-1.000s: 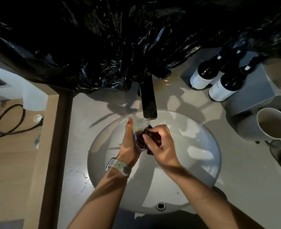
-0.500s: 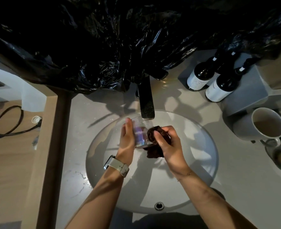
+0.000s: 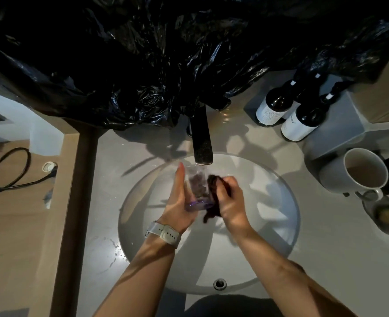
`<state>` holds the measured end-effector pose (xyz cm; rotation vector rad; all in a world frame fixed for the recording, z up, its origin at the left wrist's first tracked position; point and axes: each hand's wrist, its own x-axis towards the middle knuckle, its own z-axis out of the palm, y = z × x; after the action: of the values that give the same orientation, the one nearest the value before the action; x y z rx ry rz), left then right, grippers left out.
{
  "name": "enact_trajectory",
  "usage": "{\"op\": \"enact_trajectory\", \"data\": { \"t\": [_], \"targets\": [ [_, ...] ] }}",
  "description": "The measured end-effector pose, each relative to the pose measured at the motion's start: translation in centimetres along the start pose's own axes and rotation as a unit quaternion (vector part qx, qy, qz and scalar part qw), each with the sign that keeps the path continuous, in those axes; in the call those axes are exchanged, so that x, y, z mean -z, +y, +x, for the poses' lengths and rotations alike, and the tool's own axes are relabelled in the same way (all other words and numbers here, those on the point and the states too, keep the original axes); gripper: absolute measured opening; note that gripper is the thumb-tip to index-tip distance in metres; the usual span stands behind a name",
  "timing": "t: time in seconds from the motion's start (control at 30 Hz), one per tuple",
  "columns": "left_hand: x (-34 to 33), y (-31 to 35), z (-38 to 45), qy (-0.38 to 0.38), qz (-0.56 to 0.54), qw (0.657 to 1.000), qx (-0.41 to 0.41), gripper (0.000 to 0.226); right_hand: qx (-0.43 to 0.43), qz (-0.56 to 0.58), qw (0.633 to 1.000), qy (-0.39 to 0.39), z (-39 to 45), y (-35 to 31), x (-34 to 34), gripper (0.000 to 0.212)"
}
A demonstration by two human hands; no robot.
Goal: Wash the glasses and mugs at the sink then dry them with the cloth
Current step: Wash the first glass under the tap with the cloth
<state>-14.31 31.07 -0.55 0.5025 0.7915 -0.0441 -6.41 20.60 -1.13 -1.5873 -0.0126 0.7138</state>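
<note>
Over the round white sink (image 3: 278, 227), just below the dark tap (image 3: 202, 143), my left hand (image 3: 178, 200) holds a clear glass (image 3: 197, 191) from its left side, rim pointing up toward the spout. My right hand (image 3: 231, 202) grips a dark cloth (image 3: 213, 197) pressed against the glass's right side, part of it pushed inside. A white mug (image 3: 358, 170) stands on the counter at the right edge.
Two dark bottles with white labels (image 3: 287, 110) stand behind the sink on the right. Black plastic sheeting (image 3: 166, 53) hangs over the back wall above the tap. A small metal dish (image 3: 388, 213) sits beside the mug. A cable (image 3: 8, 170) lies on the wooden surface at left.
The glass has turned in my left hand and the cloth now rubs along its right side and inside; both hands stay under the tap.
</note>
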Motion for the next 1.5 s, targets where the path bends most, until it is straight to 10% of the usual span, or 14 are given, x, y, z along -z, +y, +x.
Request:
{"op": "enact_trajectory", "data": {
  "t": [0.23, 0.67, 0.93, 1.23, 1.5],
  "targets": [
    [-2.4, 0.8, -0.2, 0.032, 0.079, 0.990, -0.115, 0.066, 0.125, -0.104, 0.987, -0.004, 1.2, -2.4, -0.9, 0.018],
    [-2.0, 1.0, 1.6, 0.107, -0.005, 0.983, -0.147, 0.076, -0.204, 0.125, 0.968, -0.072, 1.6, -2.0, 0.5, 0.027],
    [-1.1, 0.3, 0.9, 0.128, 0.122, 0.965, -0.193, 0.094, -0.218, 0.214, 0.948, -0.092, 3.3, -0.9, 1.9, 0.027],
    [-0.9, 0.8, 0.6, 0.117, 0.457, 0.817, -0.332, 0.069, -0.288, 0.204, 0.934, -0.063, 2.9, 1.2, 2.2, 0.039],
    [-0.9, 1.5, 1.0, 0.109, 0.509, 0.776, -0.357, 0.076, -0.240, 0.231, 0.942, -0.051, 2.1, 0.5, 3.4, 0.035]
  ]
}}
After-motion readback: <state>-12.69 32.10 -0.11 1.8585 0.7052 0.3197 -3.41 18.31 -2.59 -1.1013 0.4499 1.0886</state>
